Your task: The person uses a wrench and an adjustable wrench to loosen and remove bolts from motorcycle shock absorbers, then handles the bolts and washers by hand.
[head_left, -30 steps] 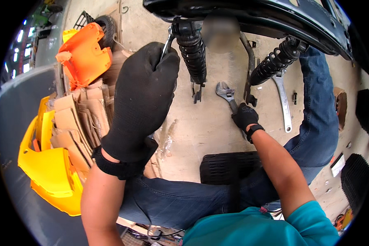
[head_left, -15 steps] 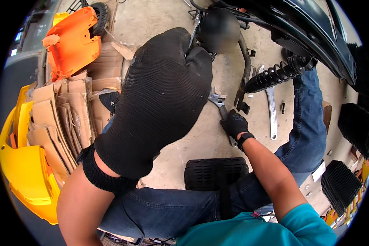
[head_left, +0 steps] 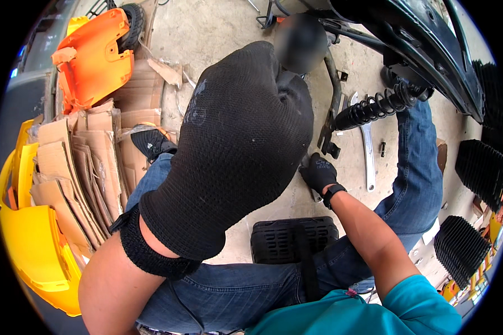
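My left hand (head_left: pixel 243 128), in a black knit glove, looms large in the middle, its fingers curled closed toward the dark part of a vehicle frame (head_left: pixel 333 78). Whatever is in those fingers is hidden from this view. Beyond it, my smaller-looking right hand (head_left: pixel 318 172), also gloved in black, is closed low over the floor. From under it peeks the metal handle end of an adjustable wrench (head_left: pixel 316 196); its head is covered by my left hand. Just above my right hand is a bracket at the lower end of the frame tube.
A black coil-spring shock absorber (head_left: pixel 380 109) slants over a second wrench (head_left: pixel 369 156) and a bolt (head_left: pixel 383 149) on the floor. Flattened cardboard (head_left: pixel 89 162), an orange panel (head_left: pixel 98 61) and yellow panels (head_left: pixel 42 245) lie left. A black slotted case (head_left: pixel 271 240) sits between my legs.
My left hand has shifted right and now covers the adjustable wrench's head. The shiny metal tool that showed in its fingers is out of sight. My right hand has barely moved.
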`<action>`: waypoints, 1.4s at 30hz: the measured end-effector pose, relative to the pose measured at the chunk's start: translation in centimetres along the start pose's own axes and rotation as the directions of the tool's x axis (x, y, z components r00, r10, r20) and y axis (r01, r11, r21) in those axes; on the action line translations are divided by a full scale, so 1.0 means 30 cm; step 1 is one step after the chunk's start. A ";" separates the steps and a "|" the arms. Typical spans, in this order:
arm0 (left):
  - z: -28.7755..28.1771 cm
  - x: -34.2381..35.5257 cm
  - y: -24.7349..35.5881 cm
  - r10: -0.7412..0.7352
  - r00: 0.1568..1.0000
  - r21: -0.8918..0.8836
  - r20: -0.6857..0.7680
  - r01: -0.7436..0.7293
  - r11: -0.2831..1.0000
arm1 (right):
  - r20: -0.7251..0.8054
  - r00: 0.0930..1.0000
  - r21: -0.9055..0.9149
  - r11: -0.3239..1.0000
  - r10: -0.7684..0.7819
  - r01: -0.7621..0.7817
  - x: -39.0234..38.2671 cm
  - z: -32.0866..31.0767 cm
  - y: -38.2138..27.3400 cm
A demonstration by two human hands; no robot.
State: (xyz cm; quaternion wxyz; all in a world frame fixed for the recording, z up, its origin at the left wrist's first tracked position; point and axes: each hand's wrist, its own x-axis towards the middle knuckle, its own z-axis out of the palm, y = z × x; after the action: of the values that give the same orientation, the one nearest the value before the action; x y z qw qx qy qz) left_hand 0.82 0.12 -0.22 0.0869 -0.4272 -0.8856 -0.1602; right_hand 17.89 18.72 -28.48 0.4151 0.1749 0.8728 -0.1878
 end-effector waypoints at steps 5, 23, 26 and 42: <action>-0.001 0.002 -0.001 0.005 1.000 -0.003 0.006 -0.005 1.000 | 0.013 1.000 0.002 1.000 -0.017 0.017 0.003 -0.002 0.005; -0.021 0.018 0.012 -0.097 0.991 -0.075 0.095 0.104 0.992 | -0.012 0.999 0.002 0.999 -0.044 0.044 0.010 0.012 0.018; -0.021 0.026 0.013 -0.047 0.997 0.040 0.064 0.044 0.998 | -0.004 0.999 0.007 0.999 -0.045 0.045 0.011 0.010 0.020; -0.038 0.040 0.032 -0.410 0.876 -0.247 0.252 0.468 0.848 | -0.017 0.999 0.037 0.999 -0.037 0.038 0.018 0.017 0.021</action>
State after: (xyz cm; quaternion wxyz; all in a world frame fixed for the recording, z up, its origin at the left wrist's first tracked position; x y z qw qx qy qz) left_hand 0.85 1.15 1.38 -0.1030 -0.2338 -0.9292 -0.2672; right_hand 18.20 19.11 -29.32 0.4011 0.1676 0.8757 -0.2102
